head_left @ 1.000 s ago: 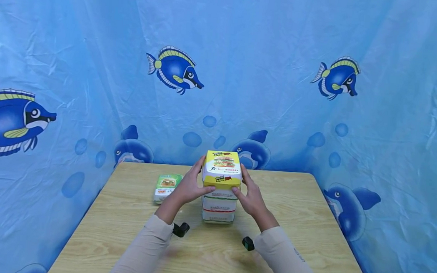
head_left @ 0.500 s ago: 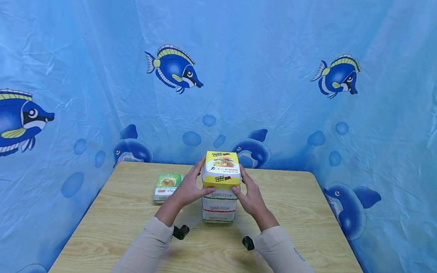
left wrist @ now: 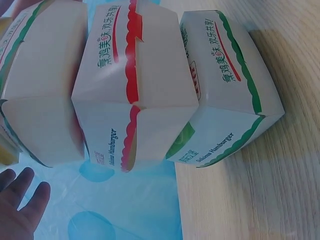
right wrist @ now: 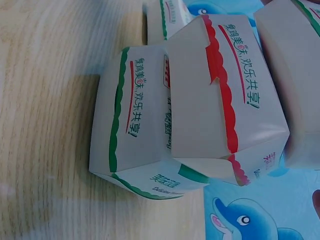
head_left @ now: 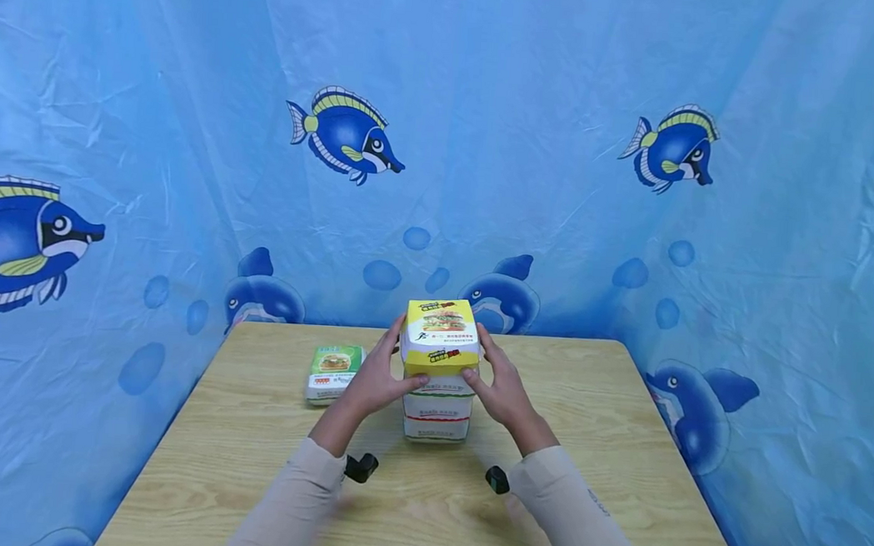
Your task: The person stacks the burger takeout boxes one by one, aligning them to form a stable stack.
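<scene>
Head view: a blue plastic curtain printed with sea life (head_left: pixel 460 141) hangs beyond both hands, and a pale wood-grain tabletop (head_left: pixel 564 406) spreads beneath them. Ahead, an upright stack of cardboard burger boxes (head_left: pixel 437 415) has its long axis vertical: a bottom white box with green scalloped trim (left wrist: pixel 227 85), a red-trimmed white box (left wrist: pixel 132 82), a second green-trimmed white box (left wrist: pixel 45 95), and topmost a yellow-and-white box (head_left: pixel 441 336). That topmost box lies between the left hand (head_left: pixel 381 378) and the right hand (head_left: pixel 507 387), about equally near each; both grip it, thumbs on its near side, fingers along its flanks. Left of the left hand, apart from the stack, lies a green-and-white cardboard burger box (head_left: pixel 335 367). All look closed, contents hidden
</scene>
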`<state>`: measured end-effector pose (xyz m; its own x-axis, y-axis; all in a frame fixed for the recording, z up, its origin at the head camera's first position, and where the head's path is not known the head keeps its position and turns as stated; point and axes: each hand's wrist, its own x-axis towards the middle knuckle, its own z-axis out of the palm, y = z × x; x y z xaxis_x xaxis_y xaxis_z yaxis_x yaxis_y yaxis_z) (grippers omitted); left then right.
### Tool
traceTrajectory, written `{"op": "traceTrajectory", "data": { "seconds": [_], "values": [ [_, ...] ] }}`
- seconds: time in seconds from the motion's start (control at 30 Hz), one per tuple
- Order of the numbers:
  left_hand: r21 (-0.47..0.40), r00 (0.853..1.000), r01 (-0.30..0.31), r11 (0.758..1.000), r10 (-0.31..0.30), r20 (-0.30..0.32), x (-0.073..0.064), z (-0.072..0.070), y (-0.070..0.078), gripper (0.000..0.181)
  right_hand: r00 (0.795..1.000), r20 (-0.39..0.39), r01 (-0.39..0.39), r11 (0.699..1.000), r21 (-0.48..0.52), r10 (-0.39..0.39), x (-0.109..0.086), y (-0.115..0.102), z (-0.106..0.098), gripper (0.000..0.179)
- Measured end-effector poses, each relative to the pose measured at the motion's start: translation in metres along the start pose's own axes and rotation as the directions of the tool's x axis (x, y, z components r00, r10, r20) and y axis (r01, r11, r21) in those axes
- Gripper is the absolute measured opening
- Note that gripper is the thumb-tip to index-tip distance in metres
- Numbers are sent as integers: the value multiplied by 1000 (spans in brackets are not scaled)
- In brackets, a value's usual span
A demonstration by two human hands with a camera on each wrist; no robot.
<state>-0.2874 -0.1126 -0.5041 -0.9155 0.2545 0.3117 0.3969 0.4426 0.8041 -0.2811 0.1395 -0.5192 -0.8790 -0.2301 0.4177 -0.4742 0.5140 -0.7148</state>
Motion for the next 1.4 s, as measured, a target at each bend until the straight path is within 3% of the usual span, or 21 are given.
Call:
{"op": "traceTrajectory", "data": {
  "seconds": [0.63, 0.93, 1.4],
  "values": [
    [-39, 999, -49, 998, 49, -2, 2, 0, 10, 107, 998, -48, 40, 999, 13, -39, -4, -1, 0, 75],
    [11, 999, -45, 999, 45, -11, 0, 0, 7, 112, 998, -44, 38, 999, 22, -37, -5, 2, 2, 74],
    [-12, 998, -57, 998, 57, -2, 1, 3, 2, 112, 997, -52, 59, 997, 53, -56, -6, 1, -1, 78]
  ]
}}
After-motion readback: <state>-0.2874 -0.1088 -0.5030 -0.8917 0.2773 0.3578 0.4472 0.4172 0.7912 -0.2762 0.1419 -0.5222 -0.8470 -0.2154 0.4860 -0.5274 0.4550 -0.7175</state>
